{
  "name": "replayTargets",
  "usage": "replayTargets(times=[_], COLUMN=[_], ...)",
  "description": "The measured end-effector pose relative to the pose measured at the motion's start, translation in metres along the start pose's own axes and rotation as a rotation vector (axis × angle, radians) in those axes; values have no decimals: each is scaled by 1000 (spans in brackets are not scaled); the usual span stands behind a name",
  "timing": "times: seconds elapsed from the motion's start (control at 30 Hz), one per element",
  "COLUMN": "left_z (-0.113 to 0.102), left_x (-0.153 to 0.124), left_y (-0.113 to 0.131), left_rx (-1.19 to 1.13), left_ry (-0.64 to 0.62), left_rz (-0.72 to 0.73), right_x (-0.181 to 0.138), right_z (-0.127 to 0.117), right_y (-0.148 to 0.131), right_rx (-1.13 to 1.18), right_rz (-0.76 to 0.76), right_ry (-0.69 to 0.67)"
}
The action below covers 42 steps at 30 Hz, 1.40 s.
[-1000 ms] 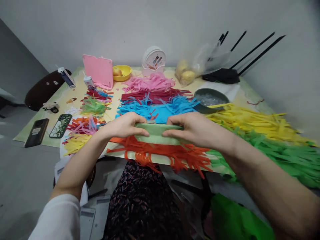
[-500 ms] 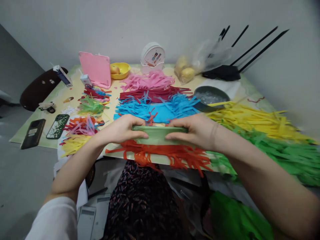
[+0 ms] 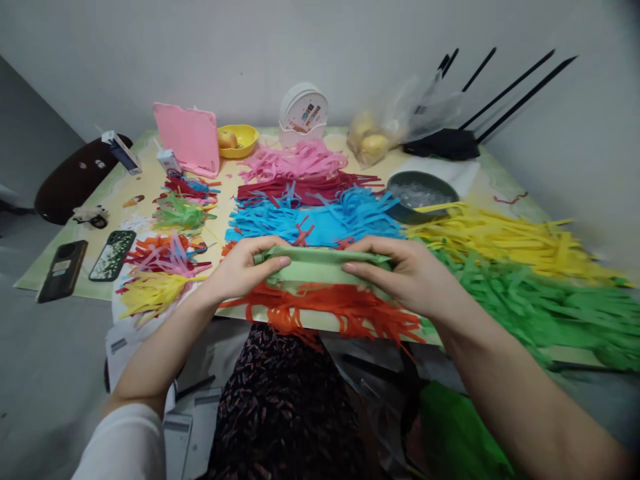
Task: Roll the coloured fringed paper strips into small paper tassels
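Gripping a folded pale green paper [image 3: 320, 265] at either end, the left hand [image 3: 245, 267] and right hand [image 3: 405, 270] hold it just above the orange fringe [image 3: 345, 307] at the counter's [image 3: 480, 190] near edge. Blue strips [image 3: 320, 223] lie just behind it, with green strips [image 3: 525, 300] to the right.

**Inspector:** Classification of premises?

**Assessor:** A home; one room's table given over to paper craft. Noted on the cloth-covered surface [image 3: 125, 190]: a yellow bowl [image 3: 245, 137] with fruit, a plastic bag of fruit [image 3: 373, 143], two phones [image 3: 63, 270], a drink carton [image 3: 169, 160].

**Inspector:** Evidence of craft use?

**Assessor:** Heaps of cut paper strips [image 3: 320, 223], sorted by colour, cover most of the surface. A plain painted wall [image 3: 250, 53] stands behind.
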<state>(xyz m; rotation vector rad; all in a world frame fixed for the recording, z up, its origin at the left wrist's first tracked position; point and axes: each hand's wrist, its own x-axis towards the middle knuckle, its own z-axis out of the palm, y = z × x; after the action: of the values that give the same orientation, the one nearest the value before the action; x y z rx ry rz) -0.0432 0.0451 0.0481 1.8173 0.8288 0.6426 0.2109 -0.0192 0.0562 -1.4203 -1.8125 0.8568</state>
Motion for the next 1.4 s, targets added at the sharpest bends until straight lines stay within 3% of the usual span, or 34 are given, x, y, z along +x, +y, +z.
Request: replayTargets(times=[0.17, 0.3, 0.43, 0.57, 0.7, 0.83, 1.03, 1.2, 1.4], left_z=[12, 14, 11, 11, 21, 27, 21, 21, 23], left_x=[-3, -3, -4, -3, -2, -3, -3, -4, -8], left_y=[-19, -28, -28, -20, -15, -19, -19, -15, -25], left_rx=[-370, -474, -370, -78, 163, 245, 253, -92, -450], left_ry=[90, 85, 122, 131, 304, 402, 286, 180, 171], left_rz=[-9, 61, 110, 258, 328, 310, 161, 37, 5], right_x=[-6, -4, 2, 8, 11, 11, 9, 5, 0], right_z=[11, 16, 14, 13, 17, 22, 22, 24, 31], right_y=[12, 18, 22, 25, 23, 20, 19, 18, 19], right_rx=[211, 325, 276, 239, 184, 30, -96, 226, 413], right_rz=[-1, -97, -216, -224, -177, -128, -83, 2, -25], right_ry=[126, 147, 125, 124, 151, 228, 203, 130, 203])
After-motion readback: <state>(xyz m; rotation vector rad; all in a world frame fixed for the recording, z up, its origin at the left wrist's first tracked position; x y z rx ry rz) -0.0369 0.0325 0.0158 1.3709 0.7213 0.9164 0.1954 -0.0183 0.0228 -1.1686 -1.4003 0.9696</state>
